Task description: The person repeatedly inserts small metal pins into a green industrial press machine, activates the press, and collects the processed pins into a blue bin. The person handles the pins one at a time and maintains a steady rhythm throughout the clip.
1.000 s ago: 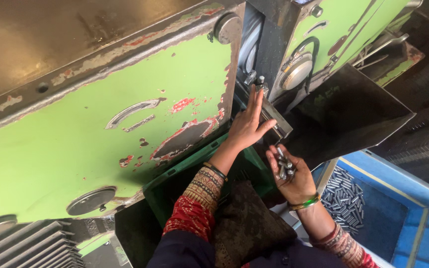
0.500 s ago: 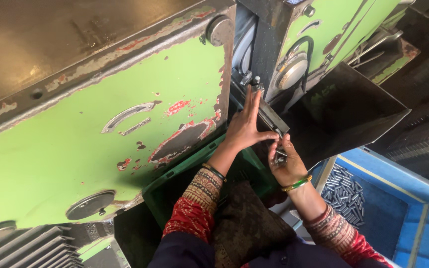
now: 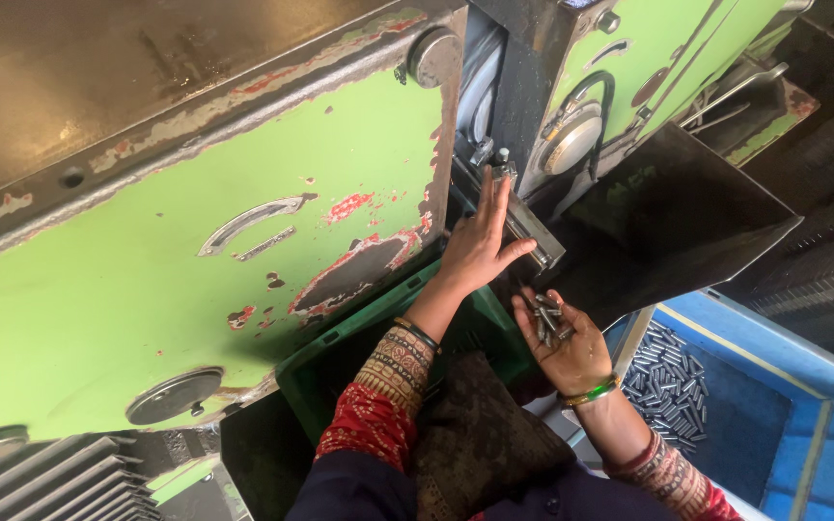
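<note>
Several small metal pins (image 3: pixel 548 315) are lying loose in the cupped, open right hand (image 3: pixel 569 345); they look hard, slick and prone to rolling (best pinched singly at mid-length). Beyond, the left hand (image 3: pixel 476 247) is resting flat, fingers spread, against the metal bracket (image 3: pixel 531 230) of the green machine (image 3: pixel 147 280).

Chipped green machine housing (image 3: pixel 195 289), daylit

Bright, even daylight falls on the chipped green machine panel (image 3: pixel 195 260) at left, while the dark chute (image 3: pixel 668 222) and recesses at right sink into deep shadow, with the frame sharp centrally and slightly stretched toward its edges.
</note>
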